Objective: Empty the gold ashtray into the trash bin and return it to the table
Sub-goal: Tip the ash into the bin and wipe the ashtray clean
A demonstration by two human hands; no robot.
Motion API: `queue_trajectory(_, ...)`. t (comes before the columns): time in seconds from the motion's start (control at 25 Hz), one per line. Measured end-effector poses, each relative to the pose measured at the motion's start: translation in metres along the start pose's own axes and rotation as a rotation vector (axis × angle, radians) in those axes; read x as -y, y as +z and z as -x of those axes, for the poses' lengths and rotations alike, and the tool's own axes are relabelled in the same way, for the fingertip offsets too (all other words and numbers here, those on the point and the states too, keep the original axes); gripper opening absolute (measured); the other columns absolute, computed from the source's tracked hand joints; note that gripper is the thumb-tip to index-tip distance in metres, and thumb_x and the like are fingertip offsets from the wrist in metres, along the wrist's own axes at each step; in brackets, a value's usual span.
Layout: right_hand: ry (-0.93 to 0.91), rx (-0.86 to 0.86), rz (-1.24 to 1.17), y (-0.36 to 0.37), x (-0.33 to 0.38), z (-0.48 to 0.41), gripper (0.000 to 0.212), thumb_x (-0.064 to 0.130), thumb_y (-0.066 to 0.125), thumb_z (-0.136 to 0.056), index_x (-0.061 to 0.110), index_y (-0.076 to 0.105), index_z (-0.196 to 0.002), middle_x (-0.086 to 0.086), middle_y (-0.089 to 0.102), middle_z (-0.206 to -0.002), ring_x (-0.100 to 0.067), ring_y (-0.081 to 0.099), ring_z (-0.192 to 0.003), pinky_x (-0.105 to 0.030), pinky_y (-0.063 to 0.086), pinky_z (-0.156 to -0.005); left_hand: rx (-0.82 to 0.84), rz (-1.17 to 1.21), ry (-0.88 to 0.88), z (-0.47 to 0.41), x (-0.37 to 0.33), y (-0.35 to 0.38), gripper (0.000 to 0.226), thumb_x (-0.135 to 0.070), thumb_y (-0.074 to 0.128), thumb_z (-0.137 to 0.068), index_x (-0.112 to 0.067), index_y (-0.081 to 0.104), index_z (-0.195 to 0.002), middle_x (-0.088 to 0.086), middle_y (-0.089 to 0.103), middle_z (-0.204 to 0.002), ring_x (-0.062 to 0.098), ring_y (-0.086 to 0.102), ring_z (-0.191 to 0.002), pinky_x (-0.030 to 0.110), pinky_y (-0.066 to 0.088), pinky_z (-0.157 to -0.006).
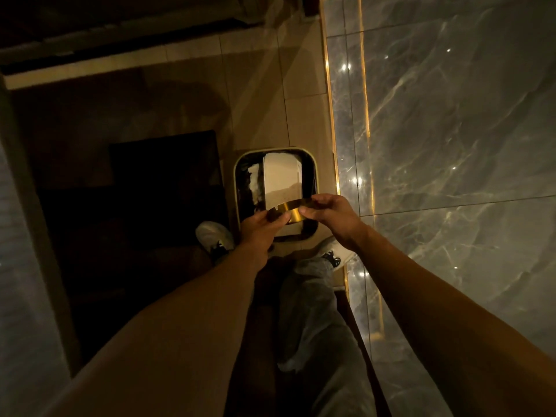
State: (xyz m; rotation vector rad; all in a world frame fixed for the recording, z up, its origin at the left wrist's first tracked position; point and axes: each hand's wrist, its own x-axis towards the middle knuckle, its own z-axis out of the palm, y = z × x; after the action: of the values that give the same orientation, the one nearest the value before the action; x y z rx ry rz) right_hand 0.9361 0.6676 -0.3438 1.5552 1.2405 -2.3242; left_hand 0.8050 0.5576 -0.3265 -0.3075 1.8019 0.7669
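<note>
The gold ashtray [291, 209] is tipped on its side above the trash bin [239, 182], its shiny wall facing me. My left hand [261, 228] grips its left end and my right hand [334, 215] grips its right end. The bin is a rectangular, light-rimmed container with a dark liner, standing on the tiled floor directly below the ashtray. A white box-like piece of rubbish [281, 176] lies inside it. The inside of the ashtray is hidden from me.
A grey marble wall [451, 130] with a gold trim strip [332, 115] rises along the right. A dark mat [162, 188] lies left of the bin. My feet in white shoes [213, 236] stand just before the bin. Beige floor tiles stretch beyond.
</note>
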Motion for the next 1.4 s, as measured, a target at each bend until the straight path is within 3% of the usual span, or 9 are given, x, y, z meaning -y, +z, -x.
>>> queue_trajectory(0.12, 0.042, -0.028, 0.02, 0.002, -0.007, -0.014, 0.032, 0.012, 0.07, -0.086, -0.005, 0.065, -0.112, -0.021, 0.068, -0.112, -0.032, 0.062, -0.11, -0.041, 0.048, -0.101, -0.021, -0.041, -0.022, -0.016, 0.005, 0.0, 0.032, -0.028, 0.077, -0.079, -0.014, 0.071, -0.107, 0.009, 0.07, -0.112, 0.028, 0.061, -0.111, 0.046, 0.049, -0.098)
queue_trajectory(0.32, 0.107, -0.033, 0.014, 0.01, -0.021, -0.041, 0.034, 0.023, 0.069, -0.087, 0.0, 0.067, -0.112, -0.014, 0.068, -0.11, -0.025, 0.061, -0.109, -0.037, 0.047, -0.098, -0.081, -0.104, -0.013, -0.044, 0.004, 0.002, 0.039, -0.031, 0.074, -0.081, -0.01, 0.069, -0.113, 0.011, 0.07, -0.114, 0.029, 0.062, -0.11, 0.045, 0.049, -0.1)
queue_trajectory(0.44, 0.147, -0.053, -0.018, 0.016, -0.024, -0.055, 0.036, 0.03, 0.072, -0.084, 0.007, 0.069, -0.112, -0.008, 0.07, -0.109, -0.018, 0.061, -0.105, -0.028, 0.049, -0.087, -0.09, -0.066, -0.01, -0.056, 0.0, -0.002, 0.035, -0.03, 0.073, -0.082, -0.01, 0.071, -0.11, 0.011, 0.071, -0.107, 0.029, 0.065, -0.107, 0.043, 0.052, -0.095)
queue_trajectory(0.56, 0.155, -0.089, -0.052, 0.024, -0.026, -0.067, 0.04, 0.032, 0.074, -0.082, 0.008, 0.068, -0.113, -0.005, 0.068, -0.11, -0.016, 0.059, -0.105, -0.029, 0.047, -0.087, -0.097, -0.041, -0.021, -0.065, -0.002, -0.004, 0.036, -0.032, 0.074, -0.081, -0.011, 0.071, -0.109, 0.012, 0.071, -0.109, 0.03, 0.065, -0.106, 0.044, 0.052, -0.095)
queue_trajectory(0.68, 0.173, -0.108, -0.079, 0.028, -0.03, -0.072, 0.038, 0.033, 0.074, -0.082, 0.009, 0.068, -0.112, 0.0, 0.066, -0.106, -0.017, 0.057, -0.106, -0.027, 0.047, -0.083, -0.14, -0.026, -0.016, -0.072, 0.002, -0.003, 0.036, -0.035, 0.075, -0.08, -0.011, 0.072, -0.107, 0.006, 0.07, -0.1, 0.025, 0.063, -0.101, 0.036, 0.05, -0.084)
queue_trajectory(0.88, 0.249, -0.169, -0.029, 0.03, -0.038, -0.077, 0.049, 0.04, 0.074, -0.081, 0.003, 0.066, -0.111, -0.011, 0.066, -0.109, -0.022, 0.059, -0.103, -0.039, 0.049, -0.094, -0.184, -0.091, -0.059, -0.082, 0.009, 0.001, 0.038, -0.041, 0.074, -0.079, -0.01, 0.071, -0.1, -0.007, 0.059, -0.075, 0.017, 0.055, -0.081, 0.031, 0.042, -0.076)
queue_trajectory(1.12, 0.28, -0.203, 0.001, 0.028, -0.037, -0.078, 0.039, 0.047, 0.074, -0.078, 0.011, 0.065, -0.088, -0.005, 0.062, -0.093, -0.021, 0.058, -0.092, -0.041, 0.05, -0.09, -0.161, -0.18, -0.048, -0.086, 0.014, -0.004, 0.046, -0.048, 0.065, -0.084, -0.01, 0.07, -0.11, 0.001, 0.061, -0.095, 0.021, 0.056, -0.095, 0.033, 0.046, -0.087)
queue_trajectory(1.32, 0.288, -0.28, 0.011, 0.035, -0.033, -0.079, 0.037, 0.05, 0.075, -0.076, 0.017, 0.058, -0.076, 0.002, 0.059, -0.083, -0.018, 0.055, -0.089, -0.038, 0.048, -0.087, -0.17, -0.201, -0.069, -0.087, 0.011, -0.001, 0.033, -0.053, 0.061, -0.085, -0.023, 0.064, -0.074, 0.001, 0.063, -0.084, 0.025, 0.062, -0.094, 0.037, 0.05, -0.089)
queue_trajectory(1.4, 0.296, -0.304, 0.017, 0.036, -0.032, -0.08, 0.04, 0.053, 0.074, -0.076, 0.016, 0.058, -0.077, -0.001, 0.061, -0.086, -0.02, 0.057, -0.09, -0.039, 0.05, -0.088, -0.181, -0.182, -0.073, -0.087, 0.01, -0.001, 0.031, -0.052, 0.062, -0.084, -0.024, 0.062, -0.071, 0.004, 0.067, -0.089, 0.028, 0.065, -0.099, 0.041, 0.051, -0.095)
